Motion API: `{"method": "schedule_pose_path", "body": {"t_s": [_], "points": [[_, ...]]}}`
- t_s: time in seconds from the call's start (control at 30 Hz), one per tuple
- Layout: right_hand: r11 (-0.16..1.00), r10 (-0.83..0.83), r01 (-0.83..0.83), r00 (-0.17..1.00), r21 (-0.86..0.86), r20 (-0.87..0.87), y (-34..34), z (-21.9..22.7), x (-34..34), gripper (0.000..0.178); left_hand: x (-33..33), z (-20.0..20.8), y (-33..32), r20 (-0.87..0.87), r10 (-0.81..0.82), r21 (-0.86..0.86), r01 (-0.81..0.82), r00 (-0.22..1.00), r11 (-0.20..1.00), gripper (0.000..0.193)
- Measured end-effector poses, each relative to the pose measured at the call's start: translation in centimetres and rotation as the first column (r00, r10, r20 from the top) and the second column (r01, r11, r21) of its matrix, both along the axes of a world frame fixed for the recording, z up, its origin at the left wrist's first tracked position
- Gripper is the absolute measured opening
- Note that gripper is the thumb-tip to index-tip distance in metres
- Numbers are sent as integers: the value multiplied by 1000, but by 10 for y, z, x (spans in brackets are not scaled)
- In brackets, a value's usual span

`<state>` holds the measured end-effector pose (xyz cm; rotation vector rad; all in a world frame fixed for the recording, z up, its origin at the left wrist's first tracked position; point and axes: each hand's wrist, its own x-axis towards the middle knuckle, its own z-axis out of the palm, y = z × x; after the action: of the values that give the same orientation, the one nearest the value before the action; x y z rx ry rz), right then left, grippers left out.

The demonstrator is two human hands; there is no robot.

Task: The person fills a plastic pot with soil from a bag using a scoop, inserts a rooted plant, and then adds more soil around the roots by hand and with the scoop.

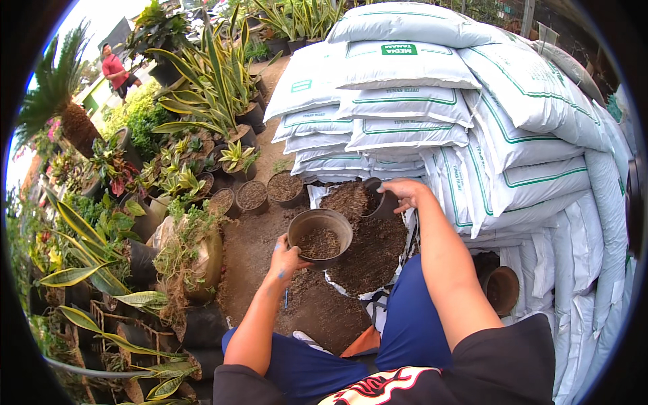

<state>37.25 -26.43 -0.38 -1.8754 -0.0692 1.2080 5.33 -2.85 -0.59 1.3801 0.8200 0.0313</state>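
My left hand [286, 256] is closed on the near left rim of a dark plastic plant pot [344, 233], which has some soil at its bottom. My right hand [403, 194] grips a smaller black pot [383, 205], tilted over on its side, its mouth toward a heap of dark potting soil [368, 260]. Loose brown mix lies at that mouth; whether it is pouring out or being scooped I cannot tell. The soil heap rests on a spread white sack [335, 284] in front of my knees.
Several soil-filled pots [252, 196] stand beyond my left hand. White sacks with green lines [405, 101] are stacked high ahead and to the right. An empty brown pot [501, 290] lies by my right knee. Potted snake plants [209, 88] crowd the left; a person [116, 73] stands far off.
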Motion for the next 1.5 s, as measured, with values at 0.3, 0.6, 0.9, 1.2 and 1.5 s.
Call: {"method": "schedule_pose_path", "body": {"t_s": [0.3,0.6,0.9,1.2,1.5], "points": [[979,72,-122,957,164,281,46,57,-45,72,-8,12,13,47,51,32,-52,998,998,60],[874,68,-336,800,352,596,101,67,-98,77,-28,33,14,106,117,-15,-116,987,993,59],[845,72,-469,576,257,815,120,85,-130,76,-36,34,17,95,159,17,-162,983,987,55],[855,-79,-322,695,407,715,123,79,-128,73,-35,30,21,128,203,0,-205,971,979,55],[837,-17,-449,549,312,836,115,91,-141,71,-33,27,22,203,216,-10,-219,955,976,55]]}}
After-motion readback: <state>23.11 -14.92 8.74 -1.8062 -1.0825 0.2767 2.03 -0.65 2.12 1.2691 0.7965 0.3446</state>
